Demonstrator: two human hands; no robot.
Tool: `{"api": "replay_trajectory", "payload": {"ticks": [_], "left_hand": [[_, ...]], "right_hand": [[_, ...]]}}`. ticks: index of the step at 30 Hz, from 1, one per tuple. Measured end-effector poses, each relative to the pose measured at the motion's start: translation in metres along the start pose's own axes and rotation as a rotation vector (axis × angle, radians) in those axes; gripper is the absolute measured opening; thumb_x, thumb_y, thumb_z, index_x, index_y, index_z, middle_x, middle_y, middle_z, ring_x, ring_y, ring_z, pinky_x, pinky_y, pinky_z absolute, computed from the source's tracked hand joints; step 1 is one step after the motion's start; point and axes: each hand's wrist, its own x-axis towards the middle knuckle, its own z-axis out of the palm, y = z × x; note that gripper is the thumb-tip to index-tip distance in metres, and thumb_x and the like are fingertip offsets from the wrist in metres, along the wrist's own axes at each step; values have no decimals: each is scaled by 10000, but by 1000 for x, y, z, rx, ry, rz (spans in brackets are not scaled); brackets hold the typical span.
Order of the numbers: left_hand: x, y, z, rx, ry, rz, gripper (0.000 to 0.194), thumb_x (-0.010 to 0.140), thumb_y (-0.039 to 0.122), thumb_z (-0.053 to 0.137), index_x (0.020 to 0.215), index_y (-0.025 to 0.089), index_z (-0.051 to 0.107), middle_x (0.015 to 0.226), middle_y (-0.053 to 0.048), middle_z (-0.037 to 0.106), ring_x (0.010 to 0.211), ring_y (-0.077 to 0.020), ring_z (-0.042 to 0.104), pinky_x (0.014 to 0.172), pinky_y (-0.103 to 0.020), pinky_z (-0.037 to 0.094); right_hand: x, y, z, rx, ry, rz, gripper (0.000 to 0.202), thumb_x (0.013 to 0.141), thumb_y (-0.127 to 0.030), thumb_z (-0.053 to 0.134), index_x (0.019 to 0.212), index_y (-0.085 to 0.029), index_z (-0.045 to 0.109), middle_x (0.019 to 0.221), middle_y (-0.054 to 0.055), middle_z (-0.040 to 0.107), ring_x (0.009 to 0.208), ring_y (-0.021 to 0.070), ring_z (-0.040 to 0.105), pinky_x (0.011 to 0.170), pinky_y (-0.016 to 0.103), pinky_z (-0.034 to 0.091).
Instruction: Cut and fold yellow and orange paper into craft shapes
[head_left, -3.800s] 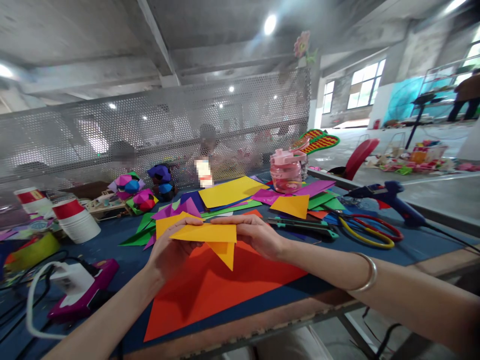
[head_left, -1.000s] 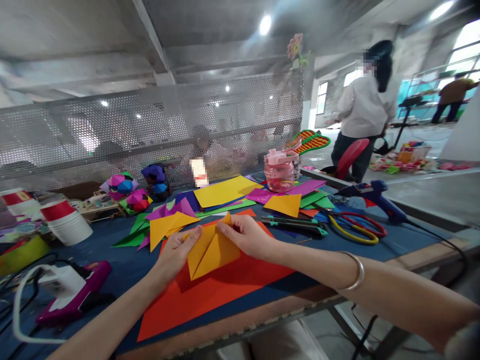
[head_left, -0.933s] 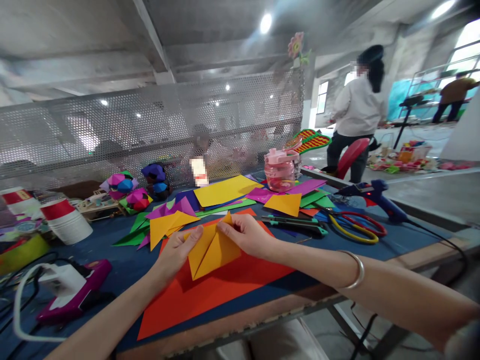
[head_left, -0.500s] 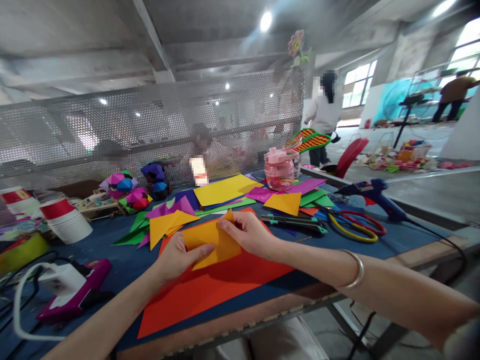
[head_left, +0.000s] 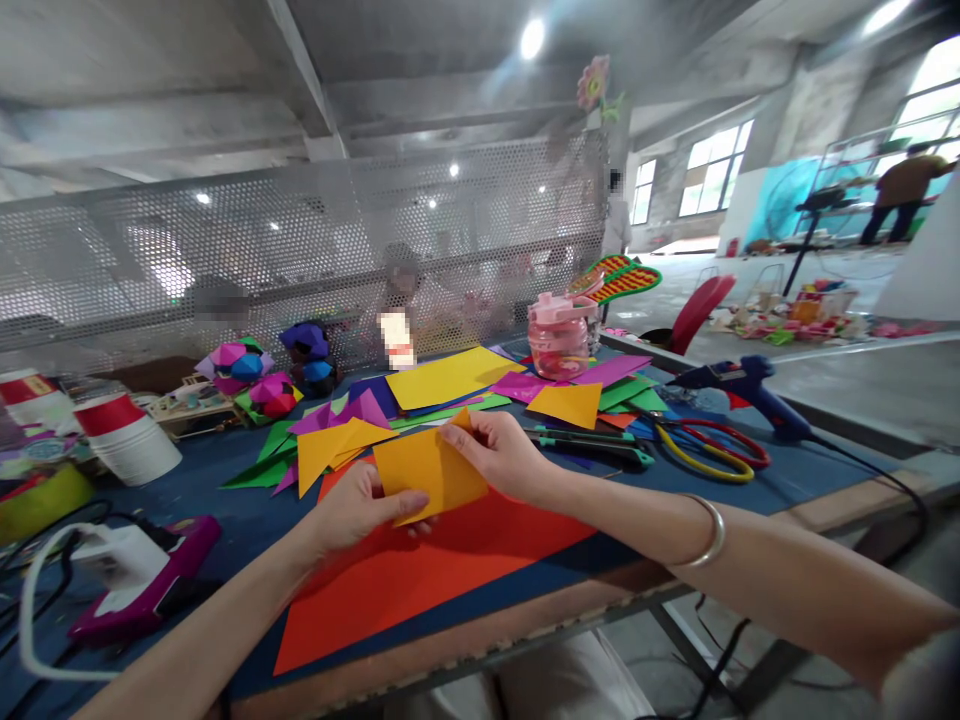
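- On the desk (head_left: pixel 251 515), a red-orange sheet (head_left: pixel 450 580) is laid beneath the work, perhaps as a clean base.
- At the right, a glue gun (head_left: pixel 774 395) and scissors (head_left: pixel 718 480) are set, presumably within reach.
- Above the sheet, orange paper (head_left: pixel 420 462) is pinched by the left hand (head_left: pixel 356 510) low and the right hand (head_left: pixel 510 455) high, seemingly for steadiness.

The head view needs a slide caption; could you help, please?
Left hand and right hand hold orange paper above a red sheet.
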Motion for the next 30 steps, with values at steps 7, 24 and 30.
{"api": "replay_trajectory", "payload": {"ticks": [7, 24, 30], "left_hand": [[1, -2, -1, 13, 35, 12, 470, 719, 549, 865, 880, 119, 766, 793, -111, 781, 667, -238, 757, 621, -301, 611], [0, -2, -1, 74, 37, -22, 460, 681, 526, 886, 868, 134, 734, 815, -114, 790, 729, -249, 771, 682, -340, 631], [2, -7, 0, 142, 85, -50, 479, 732, 623, 783, 771, 160, 667, 609, -54, 714, 503, -165, 671, 504, -247, 532]], "right_hand": [[0, -3, 0, 4, 26, -21, 419, 922, -570, 555, 738, -194, 563, 709, 11, 521, 670, 146, 446, 549, 256, 341], [4, -1, -3, -36, 48, -55, 439, 913, -568, 552, 673, -205, 492, 655, -23, 419, 625, 120, 348, 532, 267, 261], [9, 4, -10, -47, 85, -45, 475, 903, -614, 558, 664, -215, 461, 645, -31, 393, 616, 118, 324, 526, 273, 237]]}}
